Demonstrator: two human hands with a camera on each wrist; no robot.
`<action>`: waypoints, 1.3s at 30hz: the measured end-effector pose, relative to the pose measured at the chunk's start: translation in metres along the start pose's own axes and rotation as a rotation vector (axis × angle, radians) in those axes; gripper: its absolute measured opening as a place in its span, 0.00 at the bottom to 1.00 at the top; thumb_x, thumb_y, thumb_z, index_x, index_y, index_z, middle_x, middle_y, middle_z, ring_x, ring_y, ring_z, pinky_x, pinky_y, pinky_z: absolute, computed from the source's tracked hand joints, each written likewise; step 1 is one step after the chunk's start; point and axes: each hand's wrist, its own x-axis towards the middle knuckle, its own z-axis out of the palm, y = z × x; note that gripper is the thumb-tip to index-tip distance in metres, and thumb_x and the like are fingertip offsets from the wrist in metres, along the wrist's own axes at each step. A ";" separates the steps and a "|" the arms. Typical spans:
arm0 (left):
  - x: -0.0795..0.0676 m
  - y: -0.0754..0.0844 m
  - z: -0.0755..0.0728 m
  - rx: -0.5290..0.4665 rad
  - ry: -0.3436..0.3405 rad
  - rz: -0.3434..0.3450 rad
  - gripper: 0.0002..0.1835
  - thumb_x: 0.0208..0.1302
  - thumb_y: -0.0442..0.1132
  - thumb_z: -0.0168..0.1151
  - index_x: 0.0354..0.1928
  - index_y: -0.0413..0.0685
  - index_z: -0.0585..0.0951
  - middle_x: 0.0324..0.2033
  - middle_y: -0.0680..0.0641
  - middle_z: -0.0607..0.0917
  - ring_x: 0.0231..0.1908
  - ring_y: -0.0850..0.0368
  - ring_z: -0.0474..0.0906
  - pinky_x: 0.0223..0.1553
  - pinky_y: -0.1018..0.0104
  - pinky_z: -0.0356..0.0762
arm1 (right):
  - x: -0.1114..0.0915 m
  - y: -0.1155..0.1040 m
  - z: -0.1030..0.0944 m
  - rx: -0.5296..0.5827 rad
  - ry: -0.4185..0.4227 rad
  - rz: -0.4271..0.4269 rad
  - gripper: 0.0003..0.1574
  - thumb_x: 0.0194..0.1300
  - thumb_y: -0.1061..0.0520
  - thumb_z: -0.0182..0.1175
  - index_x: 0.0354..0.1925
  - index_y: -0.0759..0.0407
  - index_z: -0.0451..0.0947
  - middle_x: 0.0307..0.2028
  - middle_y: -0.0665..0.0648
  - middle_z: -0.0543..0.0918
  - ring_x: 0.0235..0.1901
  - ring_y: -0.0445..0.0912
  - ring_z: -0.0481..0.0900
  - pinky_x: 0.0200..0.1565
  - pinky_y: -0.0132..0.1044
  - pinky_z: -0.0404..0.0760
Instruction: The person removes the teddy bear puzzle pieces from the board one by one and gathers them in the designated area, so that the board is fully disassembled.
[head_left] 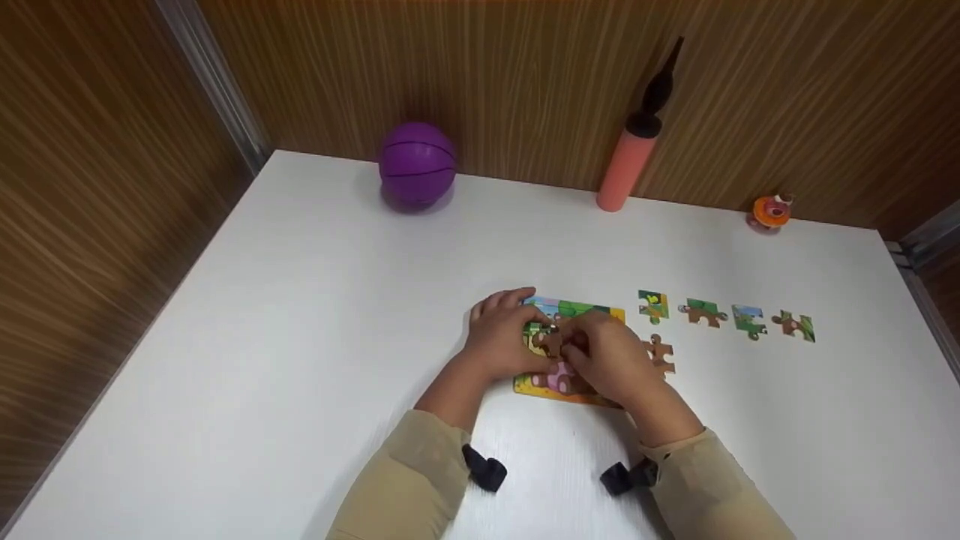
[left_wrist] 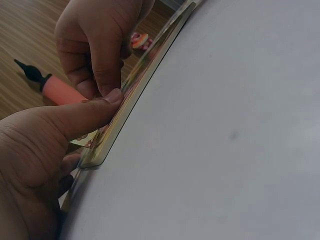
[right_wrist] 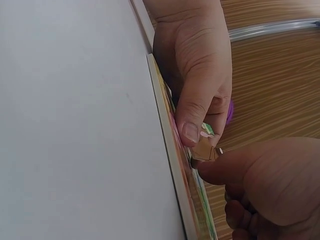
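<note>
A jigsaw puzzle board (head_left: 568,397) with a colourful cartoon picture lies flat on the white table. My left hand (head_left: 497,335) rests over its left side, fingers spread and thumb laid across the picture. Between thumb and index finger shows a brown puzzle piece (right_wrist: 204,150), raised at a tilt above the board. My right hand (head_left: 611,356) pinches that piece at its right side, with the other fingers curled. Both hands cover much of the picture. Just right of the board lies a loose brown piece (head_left: 660,355), partly behind my right hand.
Right of the board, several loose pieces lie in a row, including a green-and-yellow piece (head_left: 653,304) and a brown-and-green piece (head_left: 795,325). Along the back stand a purple ball (head_left: 418,163), a pink hand pump (head_left: 628,166) and a small orange-and-pink toy (head_left: 771,213) before the wood-patterned wall (head_left: 525,90).
</note>
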 end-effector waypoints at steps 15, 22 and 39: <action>-0.001 0.000 0.001 -0.007 0.012 0.008 0.34 0.50 0.62 0.83 0.57 0.58 0.85 0.80 0.54 0.64 0.78 0.49 0.54 0.77 0.45 0.47 | 0.001 0.020 -0.023 0.106 0.024 0.062 0.07 0.71 0.68 0.66 0.47 0.65 0.84 0.41 0.60 0.83 0.39 0.52 0.79 0.41 0.46 0.83; 0.000 0.000 0.002 -0.004 0.022 0.010 0.33 0.50 0.62 0.84 0.57 0.60 0.86 0.80 0.54 0.64 0.78 0.49 0.54 0.77 0.44 0.47 | 0.000 0.031 -0.033 0.139 0.022 0.100 0.07 0.71 0.67 0.66 0.47 0.65 0.82 0.40 0.60 0.82 0.39 0.52 0.78 0.40 0.44 0.81; 0.000 0.000 0.003 -0.010 0.024 0.016 0.32 0.51 0.62 0.83 0.57 0.60 0.86 0.80 0.53 0.64 0.79 0.48 0.54 0.77 0.43 0.47 | -0.005 0.054 -0.060 0.135 0.033 0.148 0.08 0.72 0.63 0.66 0.47 0.66 0.84 0.35 0.59 0.80 0.29 0.48 0.76 0.24 0.36 0.76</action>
